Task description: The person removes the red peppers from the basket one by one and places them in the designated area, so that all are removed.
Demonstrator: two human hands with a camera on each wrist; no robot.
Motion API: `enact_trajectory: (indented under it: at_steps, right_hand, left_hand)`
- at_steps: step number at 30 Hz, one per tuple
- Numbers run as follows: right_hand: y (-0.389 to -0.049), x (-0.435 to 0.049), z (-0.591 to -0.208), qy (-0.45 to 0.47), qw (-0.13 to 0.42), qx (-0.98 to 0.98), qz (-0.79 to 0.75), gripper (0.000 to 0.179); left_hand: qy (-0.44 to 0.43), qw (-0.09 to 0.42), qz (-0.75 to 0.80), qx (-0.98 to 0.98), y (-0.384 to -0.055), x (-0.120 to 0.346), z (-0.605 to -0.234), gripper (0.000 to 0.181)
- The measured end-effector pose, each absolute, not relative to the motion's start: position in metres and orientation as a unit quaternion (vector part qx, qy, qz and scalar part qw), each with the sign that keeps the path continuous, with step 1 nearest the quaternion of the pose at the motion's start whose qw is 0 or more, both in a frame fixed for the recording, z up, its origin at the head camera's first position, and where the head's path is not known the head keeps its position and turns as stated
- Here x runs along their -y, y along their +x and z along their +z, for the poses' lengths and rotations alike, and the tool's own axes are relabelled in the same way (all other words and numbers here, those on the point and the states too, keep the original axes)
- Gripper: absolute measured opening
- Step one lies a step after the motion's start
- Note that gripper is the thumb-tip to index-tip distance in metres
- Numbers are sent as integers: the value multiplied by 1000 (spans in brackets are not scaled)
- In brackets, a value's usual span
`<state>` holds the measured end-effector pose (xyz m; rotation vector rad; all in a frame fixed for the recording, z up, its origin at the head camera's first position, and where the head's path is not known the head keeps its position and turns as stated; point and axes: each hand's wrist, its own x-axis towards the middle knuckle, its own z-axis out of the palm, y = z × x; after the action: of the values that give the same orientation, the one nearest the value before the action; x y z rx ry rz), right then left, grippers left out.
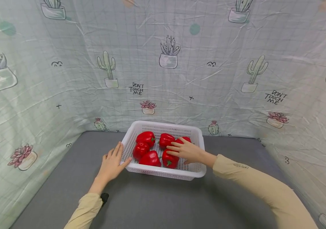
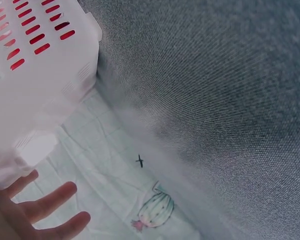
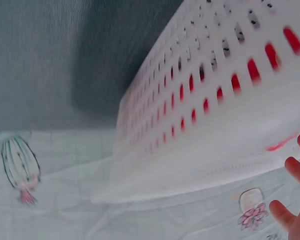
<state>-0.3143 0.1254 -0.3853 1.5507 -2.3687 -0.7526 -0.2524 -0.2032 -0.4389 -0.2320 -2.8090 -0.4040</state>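
Observation:
Several red bell peppers (image 1: 150, 158) lie in a white perforated plastic basket (image 1: 163, 171) on the grey table. My left hand (image 1: 110, 165) rests against the basket's left end, fingers straight along the outside and thumb reaching over the rim corner. In the left wrist view its spread fingers (image 2: 50, 202) show beside the basket wall. Over the right-hand peppers reaches my right hand (image 1: 187, 151), its fingers extended across a near bell pepper (image 1: 170, 160) and one behind it (image 1: 184, 140). How firmly it touches them cannot be seen.
The grey tabletop (image 1: 157, 203) extends around the basket. Behind it and on both sides hangs a pale cloth (image 1: 180, 86) printed with cacti and potted plants, close to the basket's far side.

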Motion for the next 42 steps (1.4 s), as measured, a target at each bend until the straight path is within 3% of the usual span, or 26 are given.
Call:
enact_trajectory:
  at_steps: [29,42]
  right_hand:
    - [-311,-107,-393,541,100,767,-330,78]
    - [-308,-120,-396,517,60,804,-288,76]
  left_hand:
    - [-77,149,-135,976,-251,202,-439,77]
    - [-77,144,-134,977,-253,202,-440,77]
